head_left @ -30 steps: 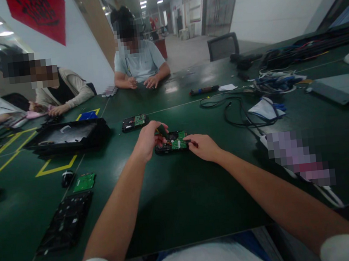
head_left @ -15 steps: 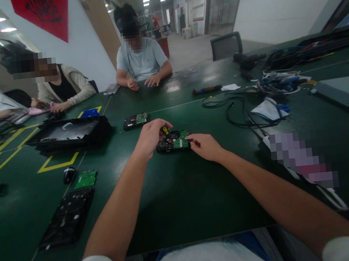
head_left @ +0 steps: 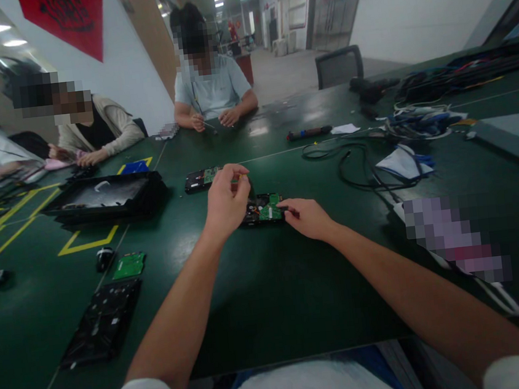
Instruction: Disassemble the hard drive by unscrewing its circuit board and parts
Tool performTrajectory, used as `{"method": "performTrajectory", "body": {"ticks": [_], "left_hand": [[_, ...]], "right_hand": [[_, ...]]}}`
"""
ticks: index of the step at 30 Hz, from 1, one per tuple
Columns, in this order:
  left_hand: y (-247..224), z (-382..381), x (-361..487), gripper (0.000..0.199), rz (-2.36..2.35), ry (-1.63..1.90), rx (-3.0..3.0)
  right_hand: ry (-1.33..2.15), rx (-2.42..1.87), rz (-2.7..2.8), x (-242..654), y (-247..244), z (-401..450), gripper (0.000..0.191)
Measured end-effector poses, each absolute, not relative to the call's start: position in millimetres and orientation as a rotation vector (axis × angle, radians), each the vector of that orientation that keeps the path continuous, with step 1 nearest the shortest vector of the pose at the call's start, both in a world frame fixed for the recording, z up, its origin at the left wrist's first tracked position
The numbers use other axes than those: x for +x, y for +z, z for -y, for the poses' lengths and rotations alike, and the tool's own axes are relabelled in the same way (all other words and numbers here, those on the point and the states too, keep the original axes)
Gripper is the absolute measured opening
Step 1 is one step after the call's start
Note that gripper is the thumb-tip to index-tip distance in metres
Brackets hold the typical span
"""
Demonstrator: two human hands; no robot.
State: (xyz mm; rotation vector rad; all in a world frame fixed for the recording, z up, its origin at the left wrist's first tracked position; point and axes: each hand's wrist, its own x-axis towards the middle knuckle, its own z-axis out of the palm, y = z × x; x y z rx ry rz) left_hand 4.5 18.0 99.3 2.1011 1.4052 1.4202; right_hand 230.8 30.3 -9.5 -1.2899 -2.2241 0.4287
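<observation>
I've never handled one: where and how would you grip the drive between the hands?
Probably pinch the drive by its near black edge, from the camera's side: it lies flat, and the left hand and right hand crowd its ends.

Hands [head_left: 225, 202] at a hard drive [head_left: 270, 208]

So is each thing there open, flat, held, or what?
Near hard drive, lying flat, green board side up
Left hand, pinching a dark tool
Dark tool, mostly hidden
Right hand, at that drive's right end
Far hard drive, lying flat
Loose green board, lying flat
Black panel, lying flat
Black box, open-topped
</observation>
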Motion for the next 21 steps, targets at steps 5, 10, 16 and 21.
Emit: {"method": "performTrajectory", "body": {"ticks": [5, 10, 16, 21], "left_hand": [[98, -15, 4, 0.018, -1.56, 1.437, 2.249], [92, -15, 6, 0.025, -1.692, 1.286, 2.241], [79, -21, 3, 0.052, -1.744, 1.217, 2.197], [77, -24, 1, 0.048, -1.641, 1.225, 2.349]], "right_hand": [[0.438, -1.28, 2.233, 231, -8, -30, 0.038], [0.446, -1.266, 2.236, 232, -7, -29, 0.036], [0.442, -1.258, 2.224, 232, -8, -31, 0.036], [0.464, -1.277, 2.21, 231, -9, -30, 0.037]]}}
